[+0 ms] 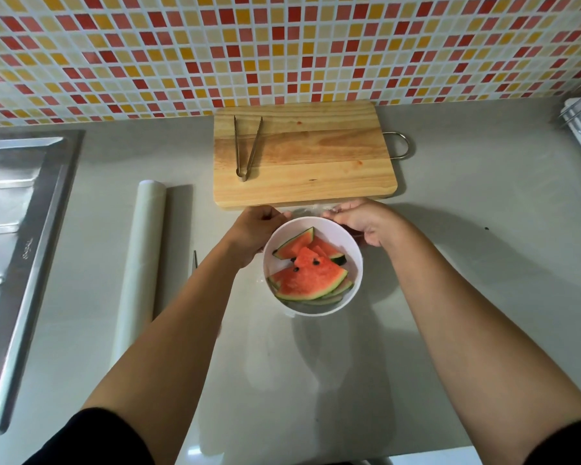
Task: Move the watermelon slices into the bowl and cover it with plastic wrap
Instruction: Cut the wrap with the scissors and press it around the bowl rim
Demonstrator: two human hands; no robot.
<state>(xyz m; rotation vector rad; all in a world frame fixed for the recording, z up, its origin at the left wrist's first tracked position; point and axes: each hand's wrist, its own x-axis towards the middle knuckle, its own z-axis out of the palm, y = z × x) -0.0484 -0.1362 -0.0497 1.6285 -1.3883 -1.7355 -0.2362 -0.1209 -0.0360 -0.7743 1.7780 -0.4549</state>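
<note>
A round white bowl (357, 263) with smooth, glossy walls sits on the matte grey countertop (467, 263) in the middle of the frame. It is just below the near edge of a pale wooden cutting board (316, 156) with visible grain and a metal wire loop at its right end. Inside the bowl lie triangular watermelon slices (307, 278), overlapping in a loose stack, with red flesh, thin green rind and a few black seeds. A thin clear plastic film (307, 209) shows as crinkled glints just above the bowl's upper rim, between the two hands, and as a wrinkle at the bowl's lower left. How far it spans the opening cannot be told.

The left hand (254, 234) lies against the bowl's upper left side, its fingers curled close together and gripping the film at the rim. The right hand (363, 223) is at the upper right rim, fingers likewise curled and bunched on the film; its fingertips are partly hidden. The slices lie below and between both sets of fingers, not touched by them.

Slim metal tongs (247, 149) rest on the left part of the board, arms spread toward the top of the frame. A long white roll (141, 256) of wrap lies left of the bowl, well apart from it. A brushed steel sink (14, 229) fills the left edge. Small glossy red, orange and cream mosaic tiles (282, 45) cover the wall across the top.
</note>
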